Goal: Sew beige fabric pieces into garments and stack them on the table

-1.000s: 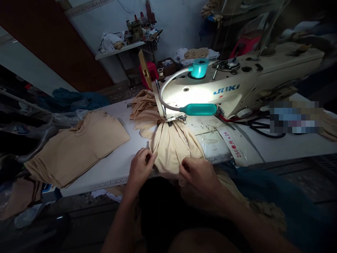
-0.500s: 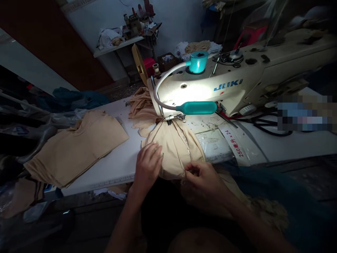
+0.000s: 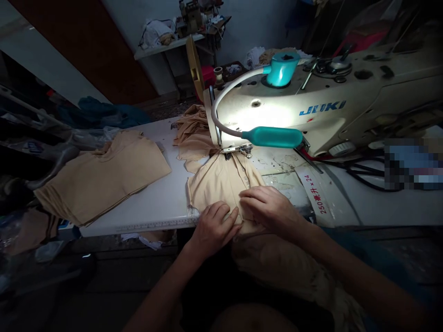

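A beige garment piece (image 3: 216,182) lies flat on the white table, its far end under the presser foot (image 3: 238,151) of the cream sewing machine (image 3: 311,110). My left hand (image 3: 214,226) presses its near edge at the table's front, fingers together and flat. My right hand (image 3: 268,207) lies beside it, fingers spread flat on the cloth's right side. More beige cloth (image 3: 284,267) hangs from the table edge into my lap. Sewn beige fabric (image 3: 194,131) bunches behind the needle.
A stack of beige cut pieces (image 3: 100,180) sits on the table's left part (image 3: 155,207). A teal lamp (image 3: 273,136) on a white gooseneck lights the needle area. A printed label strip (image 3: 316,193) and black cables (image 3: 360,173) lie to the right. Cluttered shelves stand behind.
Both hands stopped pinching the cloth's folds and now press flat on it, closer together. The bunched piece has been smoothed flat. The camera shifted closer to the machine.
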`<state>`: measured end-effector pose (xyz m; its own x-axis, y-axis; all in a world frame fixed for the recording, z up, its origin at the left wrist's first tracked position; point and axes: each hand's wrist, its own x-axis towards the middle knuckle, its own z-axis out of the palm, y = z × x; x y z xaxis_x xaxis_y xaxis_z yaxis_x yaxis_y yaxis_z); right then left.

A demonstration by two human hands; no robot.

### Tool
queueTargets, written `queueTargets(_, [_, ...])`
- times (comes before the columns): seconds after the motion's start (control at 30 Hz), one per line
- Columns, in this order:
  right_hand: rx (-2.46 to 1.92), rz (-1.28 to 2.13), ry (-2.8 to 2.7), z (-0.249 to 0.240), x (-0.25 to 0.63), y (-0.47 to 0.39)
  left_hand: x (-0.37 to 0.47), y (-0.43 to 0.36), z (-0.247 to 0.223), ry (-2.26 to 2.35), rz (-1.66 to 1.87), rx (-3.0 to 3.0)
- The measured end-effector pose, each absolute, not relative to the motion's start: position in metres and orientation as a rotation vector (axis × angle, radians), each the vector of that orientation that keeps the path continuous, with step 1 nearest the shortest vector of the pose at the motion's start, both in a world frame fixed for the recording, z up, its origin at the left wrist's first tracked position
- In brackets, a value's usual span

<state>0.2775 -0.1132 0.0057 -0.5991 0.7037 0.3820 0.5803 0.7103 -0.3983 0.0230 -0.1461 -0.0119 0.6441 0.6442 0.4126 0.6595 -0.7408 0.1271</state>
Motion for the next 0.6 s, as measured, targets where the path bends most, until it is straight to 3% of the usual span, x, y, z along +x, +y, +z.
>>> queueTargets(0.6, [-0.856, 0.305, -2.470, 0.004, 0.284, -0.101, 0.029, -0.151, -0.023, -1.035, -0.922, -2.788])
